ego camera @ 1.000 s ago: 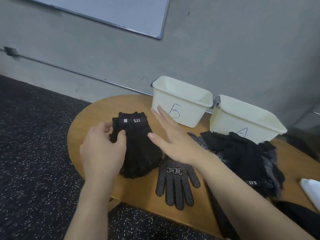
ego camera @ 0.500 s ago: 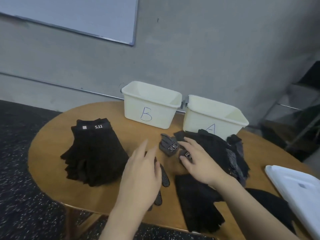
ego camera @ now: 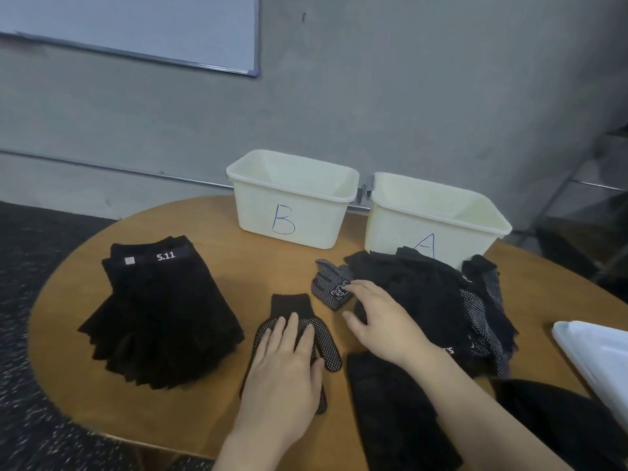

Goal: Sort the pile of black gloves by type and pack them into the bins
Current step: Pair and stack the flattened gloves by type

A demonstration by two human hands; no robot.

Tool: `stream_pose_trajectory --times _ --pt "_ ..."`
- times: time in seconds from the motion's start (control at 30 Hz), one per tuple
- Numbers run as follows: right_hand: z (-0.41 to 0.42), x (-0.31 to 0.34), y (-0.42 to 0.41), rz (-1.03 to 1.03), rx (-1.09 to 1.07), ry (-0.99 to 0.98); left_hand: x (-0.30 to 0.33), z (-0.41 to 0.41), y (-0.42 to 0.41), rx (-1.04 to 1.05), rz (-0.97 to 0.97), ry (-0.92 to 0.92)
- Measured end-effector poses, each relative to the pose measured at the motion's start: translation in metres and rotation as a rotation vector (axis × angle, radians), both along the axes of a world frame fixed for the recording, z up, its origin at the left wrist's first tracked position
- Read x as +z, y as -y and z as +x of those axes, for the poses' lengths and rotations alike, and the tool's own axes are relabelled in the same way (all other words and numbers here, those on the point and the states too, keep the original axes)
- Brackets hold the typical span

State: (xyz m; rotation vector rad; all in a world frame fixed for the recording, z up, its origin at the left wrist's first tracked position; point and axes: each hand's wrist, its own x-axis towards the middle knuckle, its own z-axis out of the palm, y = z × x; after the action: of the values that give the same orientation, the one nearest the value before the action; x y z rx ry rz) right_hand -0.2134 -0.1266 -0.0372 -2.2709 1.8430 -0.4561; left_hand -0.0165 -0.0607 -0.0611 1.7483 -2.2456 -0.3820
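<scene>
We see a round wooden table [ego camera: 217, 232], whiteboard [ego camera: 136, 25] on the grey wall [ego camera: 407, 79], a white object [ego camera: 601, 362] at the table's right edge, dark speckled floor [ego camera: 34, 232].

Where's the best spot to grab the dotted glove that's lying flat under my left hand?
Probably the plain knit cuff of the dotted glove. It sticks out bare on the far side of your left hand, toward bin B, with open table around it. Pinch it from above with the right hand; the palm part is pinned flat.

left hand [ego camera: 283, 368] flat on dotted glove [ego camera: 326, 348]; right hand [ego camera: 380, 317] touching glove pile [ego camera: 428, 290]
</scene>
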Motion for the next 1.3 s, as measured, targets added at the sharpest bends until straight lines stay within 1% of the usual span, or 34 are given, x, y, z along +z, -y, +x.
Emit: stream_pose_trajectory --times 0.1,0.23,0.37,0.43,0.53,0.6,0.63,0.73,0.77,0.8,0.87,0.93,1.0,1.07,1.17,1.23,1.3 --pt "0.011 -0.003 0.015 0.008 0.004 -0.053 0.004 0.001 0.003 -0.017 0.004 0.009" --pt "0.022 -0.008 0.032 -0.025 -0.042 -0.168 0.008 0.007 0.006 -0.045 -0.028 0.027" --pt "0.027 -0.01 0.04 -0.091 -0.097 -0.142 0.004 0.015 0.01 -0.056 -0.105 -0.016" --pt "0.028 -0.008 0.041 -0.115 -0.136 -0.044 0.002 0.017 0.011 -0.045 -0.12 -0.054" --pt "0.027 0.005 0.037 -0.143 -0.204 0.211 0.0 0.018 0.011 -0.02 -0.126 -0.17" --pt "0.024 0.023 0.03 -0.174 -0.229 0.408 0.0 0.02 0.011 -0.004 -0.14 -0.28" --pt "0.023 0.033 0.023 -0.171 -0.237 0.534 0.002 0.02 0.01 0.011 -0.142 -0.357" --pt "0.025 0.061 -0.008 -0.1 -0.208 1.031 0.013 0.017 0.004 0.071 -0.094 -0.654" --pt "0.028 0.066 -0.02 -0.072 -0.186 1.141 0.018 0.016 0.001 0.078 -0.052 -0.774" --pt "0.031 0.067 -0.032 -0.043 -0.157 1.199 0.022 0.014 -0.002 0.071 -0.002 -0.905" --pt "0.037 0.059 -0.052 0.015 -0.107 1.229 0.026 0.01 -0.006 0.042 0.068 -1.088" --pt "0.04 0.047 -0.066 0.048 -0.086 1.24 0.029 0.007 -0.008 0.068 0.075 -1.156" --pt "0.037 0.033 -0.071 0.081 -0.086 1.283 0.031 0.005 -0.008 0.108 0.066 -1.16" --pt "0.035 0.027 -0.07 0.124 -0.091 1.339 0.031 0.005 -0.008 0.104 0.073 -1.148" --pt "0.032 0.023 -0.068 0.263 -0.121 1.461 0.032 0.001 -0.01 0.077 0.079 -1.133" --pt "0.027 0.021 -0.067 0.31 -0.118 1.459 0.032 -0.002 -0.009 0.066 0.089 -1.148" --pt "0.02 0.02 -0.066 0.33 -0.091 1.401 0.031 -0.005 -0.006 0.067 0.076 -1.176"
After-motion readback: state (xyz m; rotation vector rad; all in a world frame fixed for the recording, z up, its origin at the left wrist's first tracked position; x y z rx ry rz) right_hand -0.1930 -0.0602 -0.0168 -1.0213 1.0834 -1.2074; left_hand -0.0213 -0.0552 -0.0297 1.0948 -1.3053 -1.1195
